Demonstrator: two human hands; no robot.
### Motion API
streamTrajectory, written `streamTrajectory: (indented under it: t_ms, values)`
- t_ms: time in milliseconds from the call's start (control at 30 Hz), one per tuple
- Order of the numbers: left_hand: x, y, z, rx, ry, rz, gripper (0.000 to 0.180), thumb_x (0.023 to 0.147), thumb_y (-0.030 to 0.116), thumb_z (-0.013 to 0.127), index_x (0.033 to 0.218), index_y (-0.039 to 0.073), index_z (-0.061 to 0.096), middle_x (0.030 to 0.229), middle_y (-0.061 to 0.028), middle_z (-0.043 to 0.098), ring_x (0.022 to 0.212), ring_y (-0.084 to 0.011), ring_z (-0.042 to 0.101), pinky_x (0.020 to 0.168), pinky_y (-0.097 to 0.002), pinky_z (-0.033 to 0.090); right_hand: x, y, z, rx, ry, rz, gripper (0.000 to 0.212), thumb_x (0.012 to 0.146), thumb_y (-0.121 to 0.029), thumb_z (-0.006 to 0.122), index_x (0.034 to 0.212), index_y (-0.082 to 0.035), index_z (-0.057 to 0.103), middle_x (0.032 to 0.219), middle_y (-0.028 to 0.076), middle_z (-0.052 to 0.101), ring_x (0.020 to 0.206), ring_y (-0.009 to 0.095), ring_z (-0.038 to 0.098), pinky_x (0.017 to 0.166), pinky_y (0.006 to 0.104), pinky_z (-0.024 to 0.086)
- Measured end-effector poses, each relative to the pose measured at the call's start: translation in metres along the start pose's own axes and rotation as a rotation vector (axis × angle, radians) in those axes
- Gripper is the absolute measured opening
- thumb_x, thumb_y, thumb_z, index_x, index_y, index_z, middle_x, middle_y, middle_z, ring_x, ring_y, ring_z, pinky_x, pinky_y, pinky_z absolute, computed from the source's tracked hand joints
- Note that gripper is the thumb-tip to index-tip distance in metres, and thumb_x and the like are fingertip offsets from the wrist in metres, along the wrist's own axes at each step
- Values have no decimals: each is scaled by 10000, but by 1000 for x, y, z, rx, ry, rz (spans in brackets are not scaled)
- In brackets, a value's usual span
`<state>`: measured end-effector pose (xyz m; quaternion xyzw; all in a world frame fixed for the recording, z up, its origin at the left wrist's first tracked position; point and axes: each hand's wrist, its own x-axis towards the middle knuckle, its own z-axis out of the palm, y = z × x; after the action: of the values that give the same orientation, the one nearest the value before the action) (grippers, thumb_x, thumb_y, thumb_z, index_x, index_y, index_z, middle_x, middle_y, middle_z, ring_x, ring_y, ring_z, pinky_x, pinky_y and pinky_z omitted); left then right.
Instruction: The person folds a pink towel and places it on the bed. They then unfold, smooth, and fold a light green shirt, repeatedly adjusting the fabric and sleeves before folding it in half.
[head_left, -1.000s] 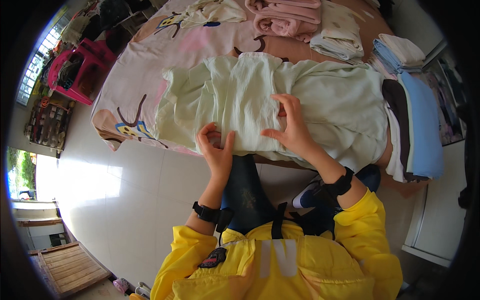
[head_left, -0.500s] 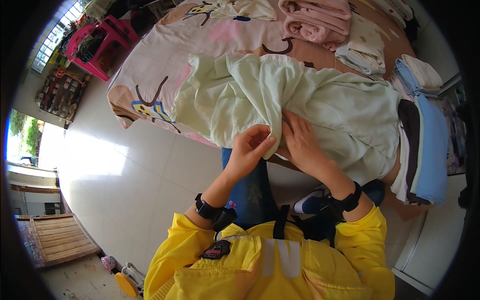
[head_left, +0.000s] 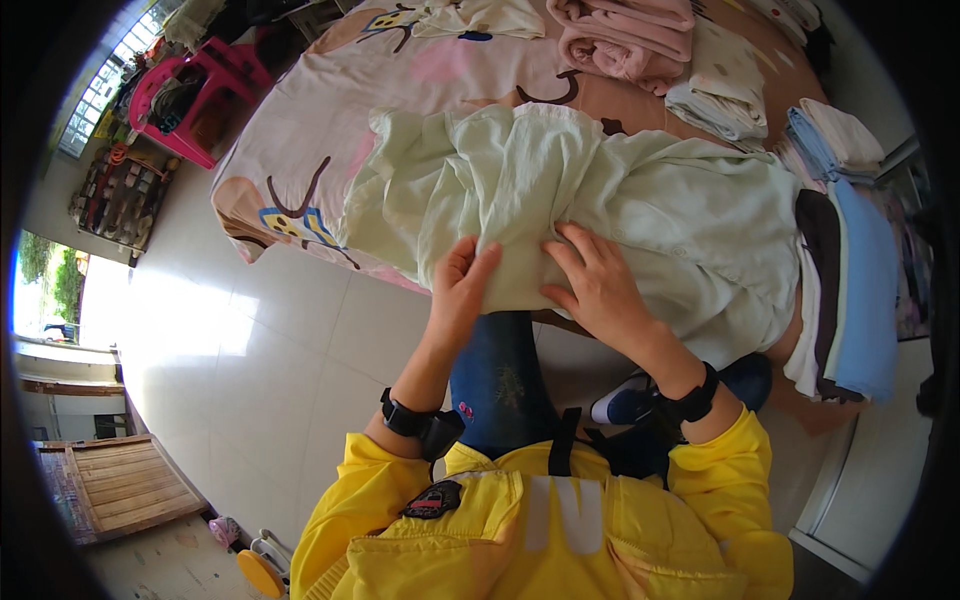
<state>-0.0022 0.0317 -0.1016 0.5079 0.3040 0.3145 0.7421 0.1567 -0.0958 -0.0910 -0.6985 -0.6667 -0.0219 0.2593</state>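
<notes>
green cloth [head_left: 695, 215] lies under the right hand [head_left: 603, 288], fingers loosely spread; left hand [head_left: 459, 288] at the near edge, grip unclear!

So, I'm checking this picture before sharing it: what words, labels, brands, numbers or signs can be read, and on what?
No text here is clear enough to quote.
Dark patch on the yellow garment: marks too small to read.
Pale strips on its front: no word I can make out.
Light green cloth: no lettering visible.
</notes>
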Motion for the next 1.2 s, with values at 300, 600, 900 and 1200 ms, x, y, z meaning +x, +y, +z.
streamTrajectory:
  t_ms: [300,600,900,1200]
  values:
    - [37,-6,-42,177,169,149,217,982,226,605,963,10,605,807,43,584,741,-22,482,624,-203,385,-12,-45,-113,760,-28,-190,336,872,-4,632,1206,-33,604,1205,117,619,1083,315,595,896,389,488]
    - [36,-14,-36,399,97,167,288,930,227,679,1037,-21,579,853,-10,605,769,-56,520,664,-226,433,2,-90,-186,974,-174,-529,274,842,-63,674,1109,-27,625,1034,163,678,906,328,653,742,386,487]
    - [31,-16,-33,383,50,199,303,910,203,698,1053,-30,568,892,-38,634,800,-86,563,729,-242,471,-12,-88,-165,746,136,-479,220,826,-99,707,1029,-47,642,967,121,675,800,295,648,681,358,488]
    - [37,14,-53,9,-150,-35,418,971,229,614,1294,-29,553,1154,-53,650,1050,-110,595,918,-246,455,-162,100,-129,-263,309,842,205,858,-150,712,967,-11,609,767,105,638,686,224,628,630,329,497]
